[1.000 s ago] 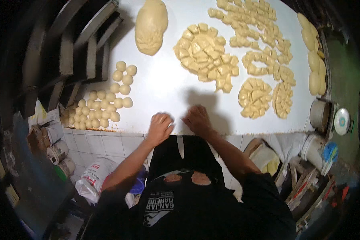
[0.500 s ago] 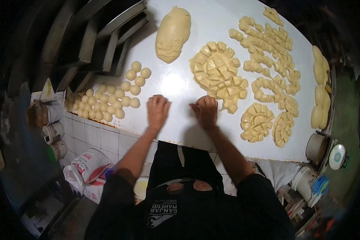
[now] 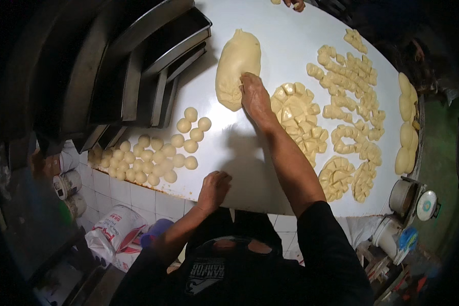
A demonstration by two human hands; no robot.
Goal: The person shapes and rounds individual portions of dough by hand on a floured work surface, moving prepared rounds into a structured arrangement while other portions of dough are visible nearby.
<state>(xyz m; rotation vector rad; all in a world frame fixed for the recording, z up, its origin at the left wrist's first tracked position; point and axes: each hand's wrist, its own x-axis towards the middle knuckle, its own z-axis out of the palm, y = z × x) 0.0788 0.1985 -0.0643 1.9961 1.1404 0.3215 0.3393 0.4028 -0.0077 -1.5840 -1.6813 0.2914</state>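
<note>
A large, smooth oval lump of pale dough (image 3: pixel 234 58) lies on the white table (image 3: pixel 265 46). My right hand (image 3: pixel 255 99) grips its lower right side with curled fingers. My left hand (image 3: pixel 214 188) is near the front edge with its fingers curled; whatever may be under them is hidden. To its left sits a group of small round dough balls (image 3: pixel 158 158). Right of my right hand are cut dough clusters (image 3: pixel 296 115) and rows of cut pieces (image 3: pixel 341 76). Several long smooth dough pieces (image 3: pixel 405 135) line the right edge.
Stacked dark metal pans (image 3: pixel 143 76) fill the left side. Another person's hand (image 3: pixel 296 5) is at the far edge, by small dough. A pot (image 3: pixel 400 196) and white lid (image 3: pixel 426 204) sit at the right corner. Sacks (image 3: pixel 115 229) and buckets (image 3: pixel 385 237) stand below.
My right hand has moved forward and left from the bare table onto the large lump. My left hand has drawn back toward the front edge. Another person's hand has appeared at the top.
</note>
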